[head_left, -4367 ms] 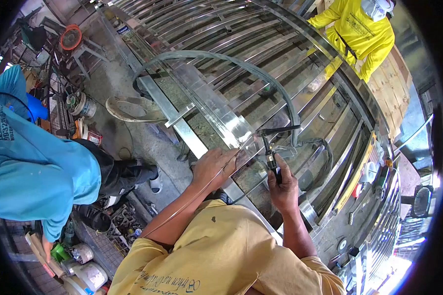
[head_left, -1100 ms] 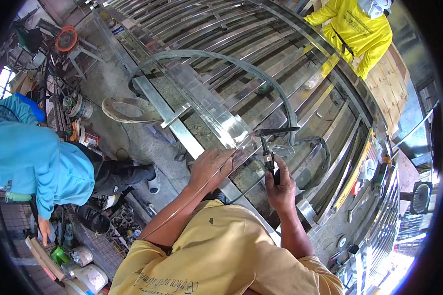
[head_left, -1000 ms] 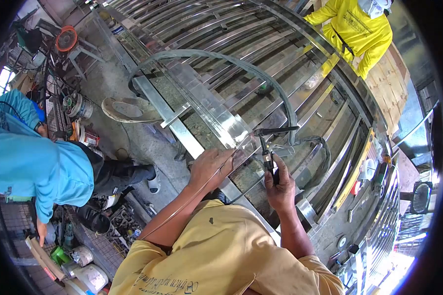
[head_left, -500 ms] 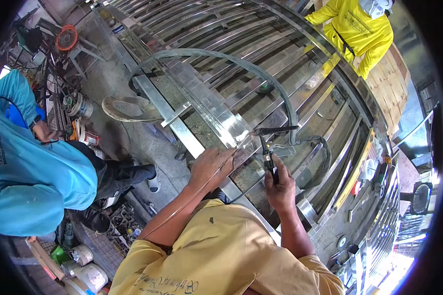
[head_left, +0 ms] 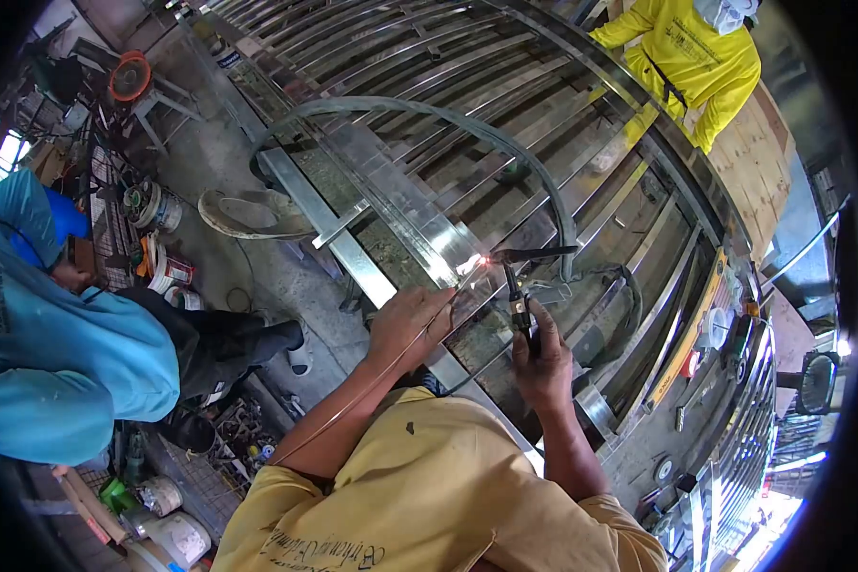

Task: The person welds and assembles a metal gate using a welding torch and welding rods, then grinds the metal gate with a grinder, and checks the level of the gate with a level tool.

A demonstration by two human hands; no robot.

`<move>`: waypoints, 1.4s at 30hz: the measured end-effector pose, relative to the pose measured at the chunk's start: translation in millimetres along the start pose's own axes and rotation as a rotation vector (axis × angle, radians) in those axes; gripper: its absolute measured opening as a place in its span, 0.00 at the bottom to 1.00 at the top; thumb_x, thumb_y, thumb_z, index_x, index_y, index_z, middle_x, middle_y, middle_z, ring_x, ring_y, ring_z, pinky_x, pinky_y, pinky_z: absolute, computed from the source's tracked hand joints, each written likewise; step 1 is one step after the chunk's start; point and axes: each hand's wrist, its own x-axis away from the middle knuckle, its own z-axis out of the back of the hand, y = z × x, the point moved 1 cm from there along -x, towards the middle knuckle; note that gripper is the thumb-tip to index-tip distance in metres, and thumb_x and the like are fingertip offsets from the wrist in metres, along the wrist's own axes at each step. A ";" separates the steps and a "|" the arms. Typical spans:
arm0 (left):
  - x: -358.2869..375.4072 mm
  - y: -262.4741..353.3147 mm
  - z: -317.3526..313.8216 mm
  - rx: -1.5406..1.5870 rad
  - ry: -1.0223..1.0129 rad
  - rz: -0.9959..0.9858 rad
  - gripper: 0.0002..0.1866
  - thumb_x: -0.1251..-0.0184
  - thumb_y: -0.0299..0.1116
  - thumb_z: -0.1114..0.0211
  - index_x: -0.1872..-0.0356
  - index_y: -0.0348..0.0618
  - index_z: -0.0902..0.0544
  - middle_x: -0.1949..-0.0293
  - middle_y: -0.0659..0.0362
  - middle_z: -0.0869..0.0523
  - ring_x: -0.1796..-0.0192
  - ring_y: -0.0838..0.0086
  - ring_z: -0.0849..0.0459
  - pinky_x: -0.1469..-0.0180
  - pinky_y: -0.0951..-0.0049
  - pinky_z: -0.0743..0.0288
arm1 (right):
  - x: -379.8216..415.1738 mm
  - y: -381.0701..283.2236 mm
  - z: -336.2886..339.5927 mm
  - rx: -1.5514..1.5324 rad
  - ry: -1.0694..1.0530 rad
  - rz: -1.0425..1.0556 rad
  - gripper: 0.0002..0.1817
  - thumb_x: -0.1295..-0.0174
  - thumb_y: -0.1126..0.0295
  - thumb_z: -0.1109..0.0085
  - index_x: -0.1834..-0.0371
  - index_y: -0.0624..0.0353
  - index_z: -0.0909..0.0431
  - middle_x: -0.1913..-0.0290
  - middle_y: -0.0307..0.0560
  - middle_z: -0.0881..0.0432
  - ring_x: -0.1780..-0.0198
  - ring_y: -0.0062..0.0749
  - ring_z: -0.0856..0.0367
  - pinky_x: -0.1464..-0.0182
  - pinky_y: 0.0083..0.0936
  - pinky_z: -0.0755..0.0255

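Observation:
My right hand (head_left: 543, 355) is closed around the handle of a TIG welding torch (head_left: 518, 307). A bright reddish glow shows at the torch's tip, against the end of a shiny flat metal bar (head_left: 424, 234). My left hand (head_left: 410, 329) rests at the edge of the metal frame, fingers pinched on a thin filler rod (head_left: 372, 383). The rod runs back along my left forearm; its front end is hard to make out near the glow. A thick grey torch cable (head_left: 534, 167) arches over the frame.
Curved metal bars (head_left: 429, 57) stretch away ahead. At left sits a person in blue (head_left: 76, 353); another in yellow (head_left: 691, 62) stands at the far right. A yellow spirit level (head_left: 675, 367) lies at right. A stool with an orange basket (head_left: 130, 76) stands back left.
A bright glow has appeared at the torch tip. Both my hands stay in place. The person in blue has shifted slightly, the near hand lower.

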 end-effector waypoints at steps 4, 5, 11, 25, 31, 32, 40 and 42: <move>1.7 -4.4 -4.1 -0.022 0.001 -0.011 0.17 0.26 0.44 0.38 0.46 0.46 0.11 0.65 0.50 0.15 0.61 0.52 0.15 0.61 0.54 0.22 | -0.7 1.4 0.1 -0.037 0.029 0.061 0.31 0.31 0.74 0.34 0.24 0.50 0.28 0.63 0.50 0.20 0.69 0.31 0.22 0.62 0.28 0.24; 1.7 -3.8 -3.6 -0.024 -0.014 0.005 0.17 0.25 0.44 0.38 0.46 0.46 0.11 0.65 0.50 0.15 0.61 0.52 0.16 0.61 0.54 0.22 | -0.7 0.2 0.6 -0.031 0.032 0.066 0.31 0.31 0.74 0.34 0.24 0.50 0.28 0.63 0.50 0.20 0.69 0.31 0.22 0.62 0.28 0.24; 2.2 0.0 -1.2 -0.043 -0.054 0.054 0.18 0.24 0.46 0.40 0.46 0.47 0.12 0.64 0.51 0.15 0.60 0.52 0.16 0.59 0.54 0.21 | -0.8 -2.5 1.3 -0.040 0.005 0.048 0.29 0.30 0.74 0.35 0.25 0.51 0.27 0.59 0.54 0.18 0.66 0.34 0.18 0.60 0.29 0.22; 5.9 -8.6 -11.0 0.079 -0.022 0.011 0.12 0.27 0.40 0.38 0.51 0.47 0.13 0.65 0.52 0.15 0.62 0.55 0.15 0.60 0.56 0.22 | -2.7 7.9 -6.0 -0.098 0.025 0.180 0.32 0.35 0.76 0.34 0.26 0.48 0.26 0.54 0.57 0.15 0.59 0.47 0.11 0.55 0.36 0.18; -0.4 7.4 2.6 -0.135 -0.023 -0.057 0.16 0.34 0.35 0.30 0.46 0.50 0.12 0.69 0.55 0.20 0.65 0.58 0.19 0.62 0.57 0.23 | -2.4 0.3 0.4 -0.050 0.027 0.090 0.29 0.32 0.76 0.35 0.26 0.53 0.26 0.55 0.55 0.15 0.59 0.41 0.12 0.56 0.34 0.19; -1.2 10.2 4.9 -0.164 -0.044 -0.047 0.16 0.34 0.35 0.30 0.45 0.50 0.12 0.69 0.55 0.21 0.65 0.57 0.19 0.62 0.57 0.23 | -3.1 0.6 0.9 -0.059 0.022 0.082 0.29 0.32 0.76 0.35 0.26 0.53 0.26 0.55 0.56 0.15 0.60 0.41 0.13 0.56 0.34 0.19; -0.9 6.7 3.1 -0.167 -0.058 -0.040 0.17 0.32 0.38 0.32 0.43 0.50 0.12 0.67 0.54 0.20 0.64 0.56 0.18 0.60 0.56 0.23 | -5.9 0.2 4.4 -0.041 0.044 0.113 0.29 0.32 0.75 0.34 0.27 0.53 0.26 0.54 0.56 0.15 0.59 0.42 0.14 0.53 0.33 0.20; -1.3 7.5 3.6 -0.150 -0.049 -0.041 0.16 0.30 0.39 0.34 0.44 0.50 0.12 0.68 0.53 0.20 0.65 0.55 0.18 0.62 0.55 0.23 | -4.7 -1.0 4.8 -0.040 0.037 0.097 0.29 0.32 0.75 0.34 0.27 0.53 0.26 0.54 0.57 0.15 0.58 0.43 0.13 0.53 0.33 0.20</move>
